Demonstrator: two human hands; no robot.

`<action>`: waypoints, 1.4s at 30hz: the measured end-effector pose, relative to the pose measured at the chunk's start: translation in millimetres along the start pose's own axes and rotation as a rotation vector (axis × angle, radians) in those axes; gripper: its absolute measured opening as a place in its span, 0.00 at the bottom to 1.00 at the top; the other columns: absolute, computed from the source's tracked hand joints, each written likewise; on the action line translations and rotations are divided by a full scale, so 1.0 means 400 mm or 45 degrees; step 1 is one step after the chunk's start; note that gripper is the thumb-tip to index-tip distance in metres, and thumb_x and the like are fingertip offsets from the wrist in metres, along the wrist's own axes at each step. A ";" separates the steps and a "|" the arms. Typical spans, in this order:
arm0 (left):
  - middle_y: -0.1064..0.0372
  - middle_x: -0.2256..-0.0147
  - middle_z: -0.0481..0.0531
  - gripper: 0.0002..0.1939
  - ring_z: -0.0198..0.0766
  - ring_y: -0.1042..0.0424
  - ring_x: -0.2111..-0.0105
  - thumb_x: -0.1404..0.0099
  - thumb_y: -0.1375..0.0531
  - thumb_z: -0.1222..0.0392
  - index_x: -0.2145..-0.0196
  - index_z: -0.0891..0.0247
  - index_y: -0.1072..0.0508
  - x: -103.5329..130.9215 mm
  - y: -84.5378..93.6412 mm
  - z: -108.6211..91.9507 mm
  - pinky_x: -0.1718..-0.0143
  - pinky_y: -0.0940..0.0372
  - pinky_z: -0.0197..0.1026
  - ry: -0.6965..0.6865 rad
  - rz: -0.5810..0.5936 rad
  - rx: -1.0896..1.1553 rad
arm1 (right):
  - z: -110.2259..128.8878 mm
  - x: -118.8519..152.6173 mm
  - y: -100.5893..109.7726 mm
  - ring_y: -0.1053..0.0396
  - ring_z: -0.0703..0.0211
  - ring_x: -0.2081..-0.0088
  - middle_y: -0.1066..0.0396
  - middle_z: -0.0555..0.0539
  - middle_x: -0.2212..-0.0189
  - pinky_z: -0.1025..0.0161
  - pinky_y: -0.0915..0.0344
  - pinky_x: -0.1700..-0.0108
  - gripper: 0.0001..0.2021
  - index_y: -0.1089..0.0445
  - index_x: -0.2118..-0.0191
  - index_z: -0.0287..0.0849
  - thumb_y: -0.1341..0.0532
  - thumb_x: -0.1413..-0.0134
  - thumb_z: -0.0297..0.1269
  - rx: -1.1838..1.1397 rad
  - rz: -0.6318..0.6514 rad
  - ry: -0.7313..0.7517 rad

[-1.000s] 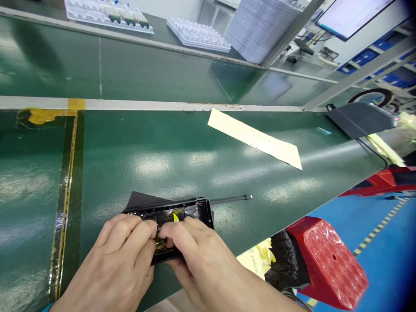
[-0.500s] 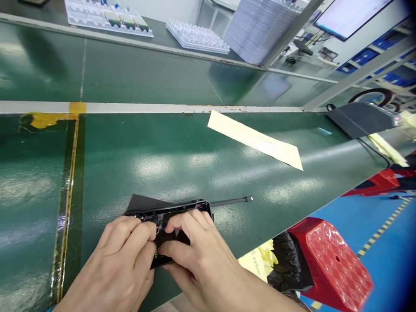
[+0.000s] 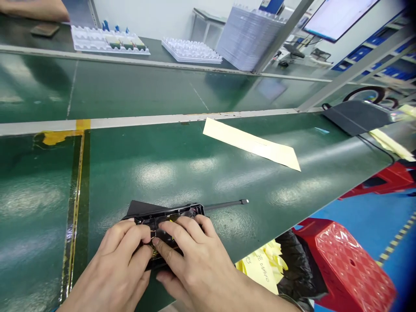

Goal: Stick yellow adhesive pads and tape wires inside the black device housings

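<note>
Black case, long axis sideways, cable rightward, left hand clamped on it, right hand spread

Factory workshop: long green workbench, stacked plastic trays, shelved blue bins, monitor.

Glossy green workbench
On it lie a long pale-yellow paper strip and an open, oblong black plastic case.

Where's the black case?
Low in the head view, left of centre: the black case is touched by the left hand and right hand, nearer than the paper strip.
</note>
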State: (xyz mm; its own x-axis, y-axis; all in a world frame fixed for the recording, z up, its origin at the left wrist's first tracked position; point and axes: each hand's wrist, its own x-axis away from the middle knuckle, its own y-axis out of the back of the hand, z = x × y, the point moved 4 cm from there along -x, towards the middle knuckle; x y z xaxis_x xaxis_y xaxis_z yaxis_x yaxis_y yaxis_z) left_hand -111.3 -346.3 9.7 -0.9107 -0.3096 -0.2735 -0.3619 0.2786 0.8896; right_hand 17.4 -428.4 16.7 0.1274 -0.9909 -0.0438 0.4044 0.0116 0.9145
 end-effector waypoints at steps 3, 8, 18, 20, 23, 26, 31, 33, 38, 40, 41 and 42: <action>0.36 0.57 0.52 0.11 0.44 0.41 0.50 0.34 0.47 0.72 0.62 0.63 0.27 0.002 0.015 0.004 0.42 0.47 0.45 0.012 -0.040 0.052 | -0.003 -0.005 0.034 0.40 0.48 0.48 0.36 0.45 0.44 0.48 0.44 0.48 0.19 0.33 0.45 0.44 0.37 0.38 0.45 -0.183 -0.039 0.006; 0.38 0.52 0.54 0.16 0.49 0.40 0.49 0.33 0.44 0.71 0.53 0.54 0.27 0.018 0.038 0.054 0.46 0.39 0.57 0.136 -0.061 -0.142 | -0.091 -0.035 0.092 0.40 0.45 0.47 0.38 0.37 0.45 0.48 0.39 0.48 0.20 0.38 0.41 0.37 0.42 0.37 0.31 -0.210 -0.119 -0.229; 0.37 0.48 0.60 0.26 0.36 0.26 0.56 0.27 0.52 0.57 0.34 0.55 0.53 0.026 0.016 0.186 0.56 0.25 0.41 0.819 -0.072 0.539 | -0.079 0.028 0.054 0.30 0.49 0.59 0.30 0.43 0.58 0.55 0.30 0.60 0.25 0.36 0.41 0.39 0.35 0.45 0.30 -0.505 0.258 -0.353; 0.39 0.45 0.61 0.24 0.37 0.28 0.52 0.27 0.54 0.59 0.35 0.55 0.52 0.027 0.012 0.189 0.51 0.27 0.44 0.789 -0.038 0.663 | -0.071 0.033 0.054 0.31 0.46 0.58 0.30 0.40 0.55 0.51 0.31 0.59 0.26 0.38 0.39 0.39 0.36 0.43 0.32 -0.339 0.130 -0.313; 0.41 0.43 0.58 0.23 0.40 0.33 0.47 0.28 0.50 0.58 0.37 0.53 0.46 0.016 0.018 0.203 0.45 0.31 0.47 0.793 -0.015 0.718 | -0.053 0.003 0.068 0.35 0.44 0.57 0.30 0.41 0.54 0.47 0.34 0.57 0.20 0.33 0.43 0.42 0.37 0.37 0.42 -0.107 -0.215 -0.127; 0.42 0.42 0.52 0.24 0.41 0.36 0.44 0.32 0.45 0.57 0.39 0.46 0.42 -0.009 0.023 0.220 0.42 0.35 0.47 0.847 0.013 0.766 | -0.028 -0.053 0.057 0.36 0.45 0.56 0.30 0.42 0.55 0.43 0.38 0.50 0.24 0.30 0.47 0.44 0.40 0.39 0.57 -0.026 -0.348 0.065; 0.40 0.41 0.45 0.24 0.40 0.35 0.46 0.34 0.43 0.58 0.42 0.43 0.39 -0.031 0.012 0.228 0.41 0.39 0.48 0.869 0.121 0.845 | -0.014 -0.117 0.018 0.38 0.45 0.52 0.31 0.41 0.52 0.39 0.53 0.37 0.34 0.30 0.46 0.40 0.48 0.40 0.66 0.056 -0.339 0.122; 0.39 0.42 0.44 0.24 0.40 0.35 0.46 0.34 0.43 0.58 0.42 0.43 0.38 -0.028 0.009 0.231 0.41 0.39 0.48 0.888 0.128 0.883 | -0.014 -0.123 0.012 0.38 0.45 0.52 0.30 0.41 0.53 0.40 0.55 0.36 0.35 0.29 0.47 0.39 0.49 0.41 0.68 0.041 -0.350 0.137; 0.38 0.43 0.42 0.24 0.39 0.35 0.47 0.35 0.43 0.58 0.43 0.41 0.38 -0.017 0.002 0.244 0.42 0.38 0.45 0.911 0.130 0.933 | -0.024 -0.130 0.012 0.37 0.47 0.53 0.30 0.44 0.55 0.43 0.56 0.35 0.33 0.30 0.46 0.40 0.45 0.41 0.66 -0.036 -0.368 0.098; 0.38 0.43 0.43 0.24 0.39 0.34 0.47 0.35 0.43 0.58 0.42 0.41 0.39 -0.014 0.000 0.249 0.44 0.37 0.45 0.909 0.134 0.913 | -0.026 -0.133 0.011 0.36 0.47 0.54 0.29 0.44 0.54 0.44 0.56 0.36 0.32 0.30 0.45 0.41 0.44 0.41 0.65 -0.027 -0.368 0.092; 0.38 0.43 0.43 0.25 0.40 0.34 0.47 0.35 0.43 0.58 0.42 0.41 0.39 -0.013 0.000 0.250 0.44 0.37 0.45 0.904 0.133 0.900 | -0.025 -0.134 0.011 0.36 0.48 0.54 0.29 0.44 0.53 0.44 0.56 0.36 0.32 0.31 0.44 0.41 0.43 0.41 0.64 -0.020 -0.372 0.096; 0.38 0.43 0.43 0.25 0.40 0.34 0.47 0.36 0.43 0.57 0.42 0.41 0.39 -0.013 0.000 0.250 0.44 0.37 0.46 0.900 0.131 0.889 | -0.025 -0.135 0.009 0.36 0.48 0.53 0.29 0.44 0.53 0.45 0.57 0.36 0.32 0.31 0.44 0.41 0.43 0.40 0.64 -0.013 -0.372 0.098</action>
State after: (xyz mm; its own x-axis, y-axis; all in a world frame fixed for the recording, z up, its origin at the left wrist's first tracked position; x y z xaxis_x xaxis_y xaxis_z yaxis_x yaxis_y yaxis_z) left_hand -126.6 -253.8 -25.6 -0.6983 -0.6608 0.2752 -0.5308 0.7360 0.4202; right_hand 21.1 -373.6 18.4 0.0725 -0.9393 -0.3352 0.4434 -0.2707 0.8545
